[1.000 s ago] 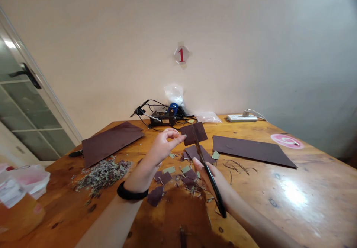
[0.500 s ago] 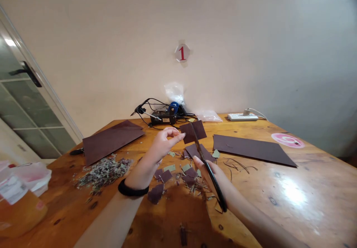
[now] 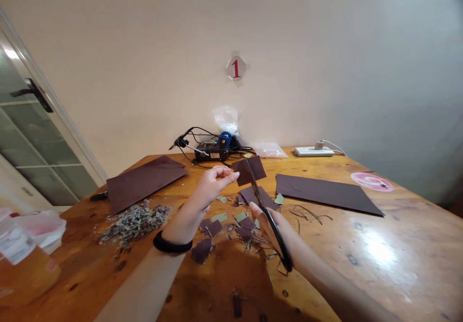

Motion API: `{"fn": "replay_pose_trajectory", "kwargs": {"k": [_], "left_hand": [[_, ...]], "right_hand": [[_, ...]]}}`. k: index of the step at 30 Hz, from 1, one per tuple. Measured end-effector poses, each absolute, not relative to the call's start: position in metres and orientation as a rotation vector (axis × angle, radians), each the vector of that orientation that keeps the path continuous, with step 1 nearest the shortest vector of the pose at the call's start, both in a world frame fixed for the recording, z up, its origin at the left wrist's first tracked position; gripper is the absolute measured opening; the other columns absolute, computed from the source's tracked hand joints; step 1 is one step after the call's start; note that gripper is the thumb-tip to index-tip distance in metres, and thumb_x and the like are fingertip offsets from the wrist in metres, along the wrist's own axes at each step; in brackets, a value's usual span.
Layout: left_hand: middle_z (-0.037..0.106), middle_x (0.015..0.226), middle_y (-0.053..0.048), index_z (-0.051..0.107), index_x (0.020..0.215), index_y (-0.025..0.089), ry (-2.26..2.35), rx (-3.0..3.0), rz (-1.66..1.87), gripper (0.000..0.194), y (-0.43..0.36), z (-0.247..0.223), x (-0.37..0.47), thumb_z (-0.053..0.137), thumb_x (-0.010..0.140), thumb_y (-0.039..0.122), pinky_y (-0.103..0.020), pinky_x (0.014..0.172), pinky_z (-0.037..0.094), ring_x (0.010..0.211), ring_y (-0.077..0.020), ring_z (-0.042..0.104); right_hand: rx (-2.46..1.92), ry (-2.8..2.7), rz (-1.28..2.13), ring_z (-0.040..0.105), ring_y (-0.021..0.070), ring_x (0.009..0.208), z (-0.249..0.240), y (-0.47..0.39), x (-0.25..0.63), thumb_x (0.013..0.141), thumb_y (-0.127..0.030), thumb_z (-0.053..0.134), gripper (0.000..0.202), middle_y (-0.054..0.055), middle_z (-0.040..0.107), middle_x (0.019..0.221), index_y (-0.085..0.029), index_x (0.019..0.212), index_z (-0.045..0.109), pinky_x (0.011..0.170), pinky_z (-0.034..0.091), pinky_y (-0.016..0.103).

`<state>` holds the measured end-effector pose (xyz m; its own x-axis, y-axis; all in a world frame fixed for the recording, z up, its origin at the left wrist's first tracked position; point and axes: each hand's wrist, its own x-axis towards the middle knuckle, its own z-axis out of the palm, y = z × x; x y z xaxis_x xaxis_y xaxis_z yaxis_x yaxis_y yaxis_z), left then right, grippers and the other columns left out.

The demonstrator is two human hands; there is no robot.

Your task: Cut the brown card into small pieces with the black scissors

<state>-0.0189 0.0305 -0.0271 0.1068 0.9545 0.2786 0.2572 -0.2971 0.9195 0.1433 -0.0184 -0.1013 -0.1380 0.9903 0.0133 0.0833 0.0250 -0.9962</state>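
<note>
Your left hand is pinched, thumb against fingertips, on the left edge of a small dark maroon square of thin sheet, held up above the table. Your right hand grips a pair of long scissors with black handles; their dark blades point away from you and overlap the square you hold. You can't tell from this view how far the blades are parted.

Just beyond your right fingertips sits another dark maroon piece, with a small pale green scrap at its right edge. Between and below your hands lie more torn maroon and pale green scraps, mixed with thin shavings. To the right of your right hand are some thin, dark, curly strips, and beyond them a large dark maroon rectangular sheet.

To the left of your left hand is a loose heap of fine grey and maroon shreds, with overlapping large maroon sheets behind it. Past your hands, near the wall, stand a black electrical device with cables and a blue round part, a clear plastic bag and a white power strip with a plug in it.
</note>
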Motion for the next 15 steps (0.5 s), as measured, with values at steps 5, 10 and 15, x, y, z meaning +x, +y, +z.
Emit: {"fn": "replay_pose_trajectory", "kwargs": {"k": [5,10,15], "left_hand": [[0.052,0.067,0.002,0.057,0.066,0.020,1.164,1.623,1.205,0.024,0.032,-0.028,-0.020,0.068,0.066,0.041,-0.027,0.068,0.036,0.065,-0.0136,0.046],[0.056,0.066,0.002,0.056,0.069,0.019,1.126,1.620,1.121,0.027,0.031,-0.026,-0.022,0.068,0.069,0.042,-0.025,0.063,0.035,0.064,-0.0124,0.047],[0.056,0.067,0.001,0.058,0.069,0.017,1.140,1.628,1.075,0.029,0.029,-0.024,-0.023,0.071,0.068,0.043,-0.024,0.060,0.033,0.062,-0.0107,0.045]], "right_hand": [[-1.148,-1.368,1.237,0.062,0.0263,0.089,-0.101,-0.018,0.146,0.072,-0.070,0.055,0.053,0.005,0.069,0.086,-0.020,0.087,0.066,0.077,0.048,0.035],[-1.264,-1.531,1.133,0.058,0.0213,0.076,-0.094,-0.017,0.154,0.079,-0.069,0.047,0.052,0.003,0.062,0.075,-0.019,0.079,0.061,0.069,0.045,0.030],[-1.228,-1.508,1.224,0.055,0.0195,0.076,-0.096,-0.014,0.159,0.079,-0.068,0.048,0.048,0.002,0.061,0.080,-0.021,0.080,0.056,0.068,0.044,0.029]]}}
